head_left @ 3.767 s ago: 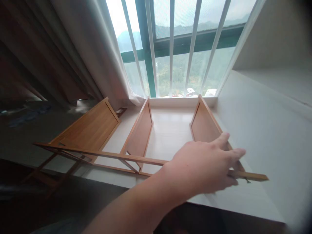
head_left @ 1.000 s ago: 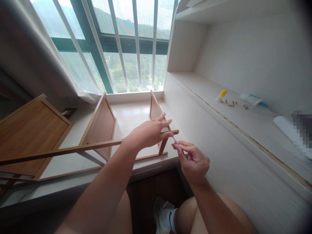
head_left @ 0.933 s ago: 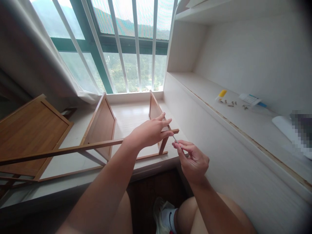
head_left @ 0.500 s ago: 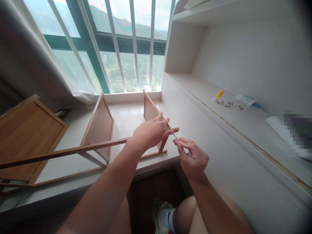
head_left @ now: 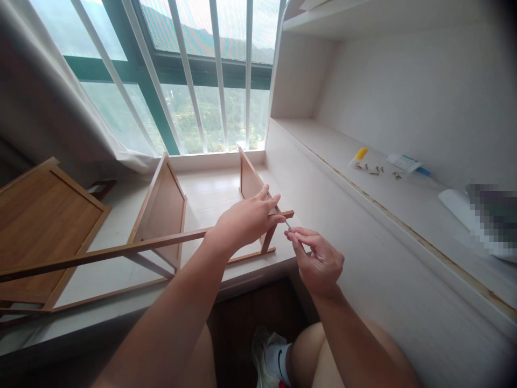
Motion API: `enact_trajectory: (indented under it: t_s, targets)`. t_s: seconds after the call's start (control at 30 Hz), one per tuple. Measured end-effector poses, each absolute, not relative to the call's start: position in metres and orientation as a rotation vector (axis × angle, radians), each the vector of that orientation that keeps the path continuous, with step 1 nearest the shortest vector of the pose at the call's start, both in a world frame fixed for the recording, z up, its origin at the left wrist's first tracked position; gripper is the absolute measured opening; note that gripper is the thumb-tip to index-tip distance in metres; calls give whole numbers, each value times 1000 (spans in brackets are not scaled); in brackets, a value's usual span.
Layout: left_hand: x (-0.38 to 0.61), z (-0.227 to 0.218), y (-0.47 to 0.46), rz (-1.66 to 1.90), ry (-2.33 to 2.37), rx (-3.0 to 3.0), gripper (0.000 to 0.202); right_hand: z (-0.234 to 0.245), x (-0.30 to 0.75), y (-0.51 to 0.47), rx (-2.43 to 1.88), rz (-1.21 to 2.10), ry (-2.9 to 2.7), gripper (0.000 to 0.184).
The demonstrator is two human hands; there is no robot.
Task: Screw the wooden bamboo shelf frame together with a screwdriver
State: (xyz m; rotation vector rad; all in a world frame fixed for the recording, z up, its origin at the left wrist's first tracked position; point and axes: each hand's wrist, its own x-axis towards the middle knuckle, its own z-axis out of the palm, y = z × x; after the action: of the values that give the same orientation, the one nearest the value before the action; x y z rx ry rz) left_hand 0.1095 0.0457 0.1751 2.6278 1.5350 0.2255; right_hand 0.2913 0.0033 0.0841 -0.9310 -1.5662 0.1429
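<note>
"Beside the barred window [head_left: 181, 81], where is the brown wooden panelled frame [head_left: 161, 205]?"

"Standing on the pale, smooth window ledge [head_left: 210, 183], its long square-edged bar [head_left: 169, 238] running beneath the left hand [head_left: 244, 218]."

"Is that hand gripping it?"

"It lies across the bar near the right end, fingers spread, thumb pointing at the right hand [head_left: 321, 264]. Whether it grips, I cannot tell."

"What about the right?"

"Thumb and fingers pinch a slim grey metal tool [head_left: 288, 226], whose far end is just beside the left thumb. Contact with the bar is too small to make out."

"Anything on the long white shelf [head_left: 307, 132]?"

"Small silvery metal fasteners [head_left: 398, 175], scattered near a clear, yellow-capped container [head_left: 361, 153] and a clear plastic packet [head_left: 404, 163]."
</note>
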Motion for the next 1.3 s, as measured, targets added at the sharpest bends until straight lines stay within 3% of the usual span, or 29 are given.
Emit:
enact_trajectory:
  t_s: [0.93,1.3]
  targets:
    - [114,177,45,281,1550,2635,55,85,292,3,-873,196,-1546,19]
    - [113,180,43,261,1618,2597,57,80,292,6,-914,330,-1490,9]
